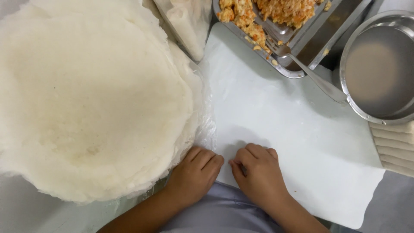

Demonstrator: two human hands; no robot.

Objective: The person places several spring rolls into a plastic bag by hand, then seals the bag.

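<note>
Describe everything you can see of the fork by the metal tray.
The fork is plain silver metal and lies at a slant. Its tines rest inside the rectangular metal tray, beside the orange crumbly filling. The handle crosses the tray's rim and runs down to the right, its end at the round metal bowl. Neither hand touches it.

Desk (26, 211): pale grey, mostly covered. A white sheet (293, 125) lies flat across its middle. On the left sits a stack of thin white wrappers (90, 99) on clear plastic. At the far edge stands a steel tray (310, 51) of orange filling; right of it, a steel bowl (379, 69).
</note>
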